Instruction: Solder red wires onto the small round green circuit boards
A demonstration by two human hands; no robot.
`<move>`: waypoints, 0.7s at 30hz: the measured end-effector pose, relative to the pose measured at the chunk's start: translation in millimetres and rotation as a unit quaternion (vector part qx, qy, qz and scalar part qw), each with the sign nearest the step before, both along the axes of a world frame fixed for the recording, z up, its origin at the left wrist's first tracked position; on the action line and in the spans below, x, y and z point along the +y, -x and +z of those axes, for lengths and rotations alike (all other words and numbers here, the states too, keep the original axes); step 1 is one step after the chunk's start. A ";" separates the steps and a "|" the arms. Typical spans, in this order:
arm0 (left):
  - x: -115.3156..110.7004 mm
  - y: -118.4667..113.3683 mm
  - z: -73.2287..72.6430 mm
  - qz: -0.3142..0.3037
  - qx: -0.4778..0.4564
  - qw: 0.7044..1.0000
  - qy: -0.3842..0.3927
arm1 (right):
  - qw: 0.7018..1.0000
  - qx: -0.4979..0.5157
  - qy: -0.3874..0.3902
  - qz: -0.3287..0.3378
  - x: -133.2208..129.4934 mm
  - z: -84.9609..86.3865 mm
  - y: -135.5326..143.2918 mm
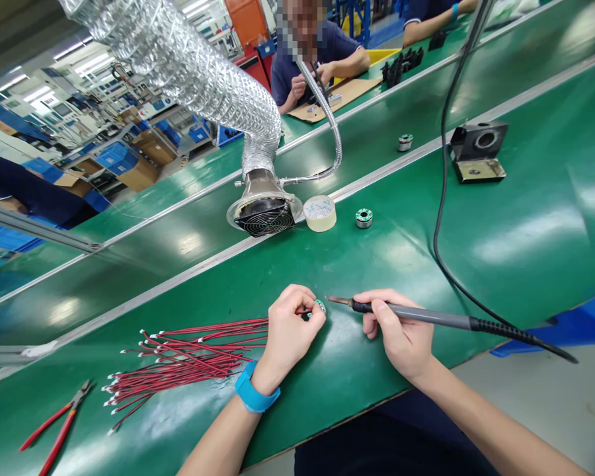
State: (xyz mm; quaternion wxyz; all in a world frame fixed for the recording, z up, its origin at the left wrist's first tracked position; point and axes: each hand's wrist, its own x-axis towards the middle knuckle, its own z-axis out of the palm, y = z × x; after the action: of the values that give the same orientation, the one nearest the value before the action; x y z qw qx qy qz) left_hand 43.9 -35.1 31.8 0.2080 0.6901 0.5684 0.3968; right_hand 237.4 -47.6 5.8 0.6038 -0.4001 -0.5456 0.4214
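My left hand (293, 324), with a blue band at the wrist, is closed in a pinch on a red wire lead at a small round green circuit board (320, 307). The hand hides part of both. In my right hand (401, 330) is a soldering iron (416, 315), held like a pen. Its tip points left, a little to the right of the board and apart from it. Left of my left hand lies a bunch of red and black wires (188, 357) with white connectors at their far ends.
Red-handled cutters (62, 423) lie at the lower left. Beyond my hands are a tape roll (320, 213), a round motor-like part (363, 218), another such part (405, 142) and a metal soldering stand (478, 153). A fume duct (262, 205) hangs low. A co-worker (322, 66) sits opposite.
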 end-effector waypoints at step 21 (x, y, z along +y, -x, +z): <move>6.6 8.1 12.7 -0.059 0.016 0.997 0.043 | 0.996 -0.058 -0.058 0.030 5.3 10.1 -1.1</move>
State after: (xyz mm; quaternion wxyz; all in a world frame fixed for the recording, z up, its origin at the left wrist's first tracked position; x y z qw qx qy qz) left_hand 35.8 -28.5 44.5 0.2512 0.7193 0.5461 0.3482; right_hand 238.5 -42.2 15.9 0.5804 -0.3717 -0.6151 0.3830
